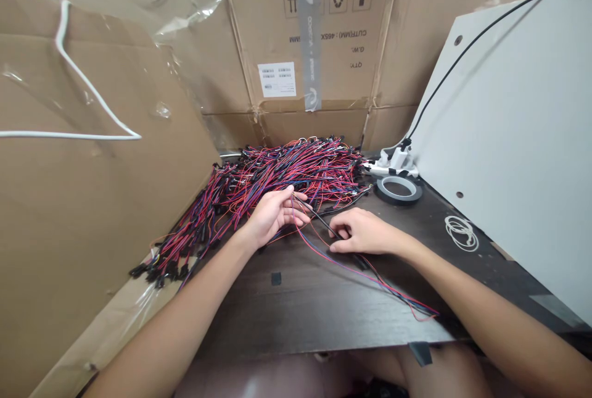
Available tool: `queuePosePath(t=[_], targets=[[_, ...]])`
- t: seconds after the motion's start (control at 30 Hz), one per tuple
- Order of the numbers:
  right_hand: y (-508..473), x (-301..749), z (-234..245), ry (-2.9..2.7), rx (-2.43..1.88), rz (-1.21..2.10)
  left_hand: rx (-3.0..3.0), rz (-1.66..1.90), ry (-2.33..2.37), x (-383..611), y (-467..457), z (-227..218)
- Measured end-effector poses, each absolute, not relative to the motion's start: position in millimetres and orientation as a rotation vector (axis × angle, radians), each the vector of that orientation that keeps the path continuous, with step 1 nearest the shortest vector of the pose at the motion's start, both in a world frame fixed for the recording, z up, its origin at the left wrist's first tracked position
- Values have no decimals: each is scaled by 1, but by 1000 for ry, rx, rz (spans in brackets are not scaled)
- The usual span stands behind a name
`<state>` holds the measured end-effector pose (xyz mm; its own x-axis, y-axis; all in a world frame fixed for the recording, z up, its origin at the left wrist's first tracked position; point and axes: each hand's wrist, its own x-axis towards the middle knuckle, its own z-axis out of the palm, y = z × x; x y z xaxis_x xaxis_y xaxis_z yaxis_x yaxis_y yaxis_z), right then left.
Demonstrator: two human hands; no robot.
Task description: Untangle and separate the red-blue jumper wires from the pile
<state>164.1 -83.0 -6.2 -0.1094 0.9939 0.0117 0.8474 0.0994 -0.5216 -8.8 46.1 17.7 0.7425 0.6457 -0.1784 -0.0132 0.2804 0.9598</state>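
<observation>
We see the left hand (272, 216) at the near edge of the wire pile (287, 176), its grip partly closed, fingers curled round a few red and blue wires (324, 256) that trail across the dark worktop (296, 311) toward the right forearm. The right hand (363, 232) lies low on the worktop just beside the left, thumb and forefinger pinched on a thin black sleeve (319, 218) that runs between the two hands. Behind the right hand lies a tape roll (398, 190), with a white power strip (393, 165) just beyond it. A white coil (461, 232) lies near the grey board (518, 139). Cardboard (92, 200) walls the left and back
</observation>
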Motion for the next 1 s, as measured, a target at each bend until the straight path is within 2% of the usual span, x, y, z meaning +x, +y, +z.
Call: queuePosePath(t=[0.5, 0.63, 0.8, 1.0], targets=[[-89, 167, 5, -2214, -1842, 580, 1341, 387, 497, -12, 43, 19], [-89, 173, 5, -2132, -1636, 858, 1370, 388, 506, -13, 43, 18], [-93, 179, 14, -1742, -1213, 1241, 1394, 439, 510, -13, 44, 18], [-93, 179, 12, -1290, -999, 1419, 1402, 461, 558, -11, 44, 18]])
